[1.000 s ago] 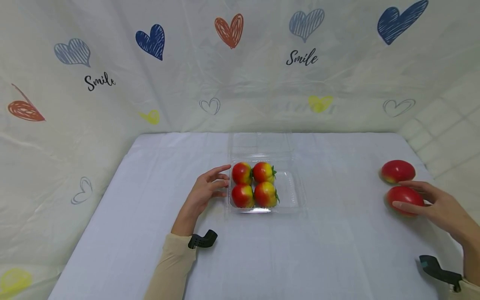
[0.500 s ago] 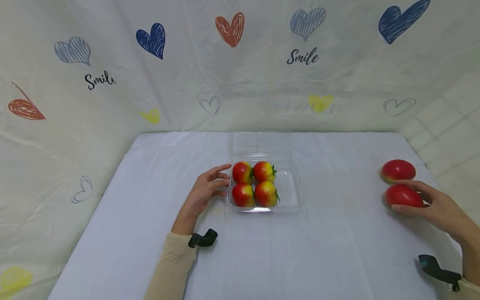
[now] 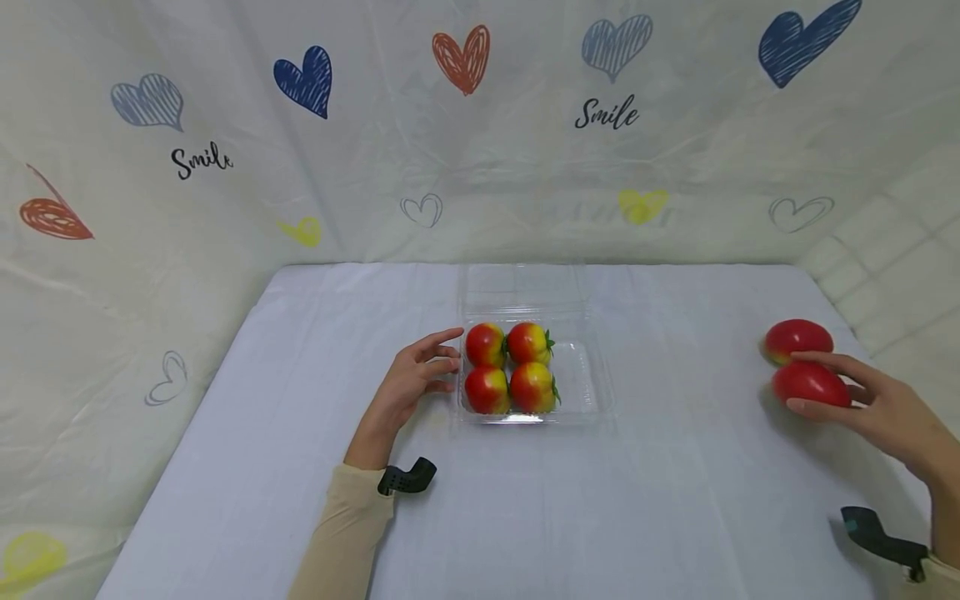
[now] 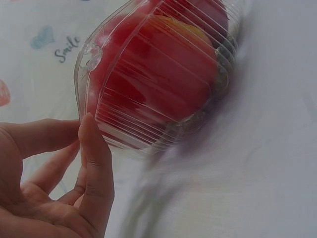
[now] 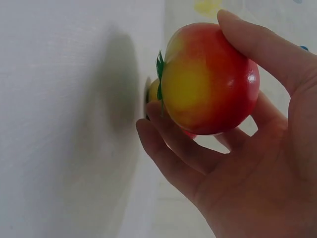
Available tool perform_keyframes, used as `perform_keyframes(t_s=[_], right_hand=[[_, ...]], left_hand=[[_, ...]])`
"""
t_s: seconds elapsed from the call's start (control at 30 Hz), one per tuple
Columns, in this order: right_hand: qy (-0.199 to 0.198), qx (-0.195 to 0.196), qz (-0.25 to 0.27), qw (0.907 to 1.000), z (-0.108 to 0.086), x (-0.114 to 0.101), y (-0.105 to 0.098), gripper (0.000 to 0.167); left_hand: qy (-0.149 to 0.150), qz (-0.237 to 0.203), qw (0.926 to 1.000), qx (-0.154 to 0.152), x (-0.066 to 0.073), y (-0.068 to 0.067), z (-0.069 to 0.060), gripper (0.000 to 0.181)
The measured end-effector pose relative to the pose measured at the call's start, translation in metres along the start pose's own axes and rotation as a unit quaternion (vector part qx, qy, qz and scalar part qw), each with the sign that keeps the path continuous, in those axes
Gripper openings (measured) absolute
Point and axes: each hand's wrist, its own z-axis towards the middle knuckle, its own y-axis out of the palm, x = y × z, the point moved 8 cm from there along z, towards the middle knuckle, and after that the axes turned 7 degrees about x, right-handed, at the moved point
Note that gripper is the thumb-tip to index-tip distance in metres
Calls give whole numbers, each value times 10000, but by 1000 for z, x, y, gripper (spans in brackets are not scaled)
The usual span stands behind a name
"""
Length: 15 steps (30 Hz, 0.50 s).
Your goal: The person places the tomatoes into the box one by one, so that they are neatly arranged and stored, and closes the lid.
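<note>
My left hand (image 3: 405, 379) pinches the left rim of a clear plastic clamshell box (image 3: 581, 379), and the left wrist view shows fingertips on both sides of that rim (image 4: 84, 99). Several red-and-yellow tomato-like fruits (image 3: 486, 390) with green calyxes sit in the box's left and middle; its right part is bare. At far right, my right hand (image 3: 892, 408) grips another such fruit (image 3: 810, 383) between thumb and fingers, slightly off the table. In the right wrist view this fruit (image 5: 208, 79) shows its yellow end and green calyx.
A further fruit (image 3: 797, 337) lies on the table just behind the held one. The box's clear lid (image 3: 521, 287) stands open toward the back. White cloth covers the table (image 3: 675, 483), and a heart-printed curtain (image 3: 525, 150) hangs behind it.
My right hand has closed more firmly round the nearer fruit and raised it a little, its shadow now spreading on the cloth. The left hand and box have stayed put.
</note>
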Motion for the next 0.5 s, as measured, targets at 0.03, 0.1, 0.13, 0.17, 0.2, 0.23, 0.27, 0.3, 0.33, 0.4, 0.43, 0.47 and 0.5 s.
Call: perform_keyframes(t_s=[0.03,0.1,0.13,0.17,0.2,0.23,0.27,0.3,0.33,0.4,0.43,0.47,0.5], right_hand=[[12,-6,22,10000,0,-1,-1,104],[14,-23,65,10000,-1,-3,-1,104],[11,-21,68,10000,-2,-4,-1,104],[0,-11,71,10000,-2,-6,-2,104],[-19,3,84,10000,-2,-7,-2,104],[-39,16,87,10000,-3,-9,-2,104],[-53,27,91,9999,-3,-10,-2,104],[-60,36,108,9999,-4,-12,-2,104],[-70,43,113,9999,-4,-13,-2,104],[-107,21,198,9997,-4,-17,-1,103],[-125,13,230,9997,-4,-18,-1,103],[-160,23,271,9995,-3,-21,0,102],[-203,30,311,9993,-3,-23,0,102]], left_hand=[[-4,2,10000,5,0,0,0,44],[-19,6,10000,18,0,0,0,45],[-21,7,10000,26,0,0,0,45],[-25,10,10000,34,0,0,0,45],[-29,4,10000,38,0,0,0,45],[-30,3,10000,38,0,0,0,45],[-34,0,10000,41,0,0,0,45],[-38,-8,10000,39,0,0,0,45],[-39,-11,10000,36,0,0,0,45],[-49,-23,10000,32,0,0,0,45],[-50,-17,10000,36,0,0,0,45],[-51,-17,10000,39,0,0,0,45],[-51,-18,10000,41,0,0,0,45]])
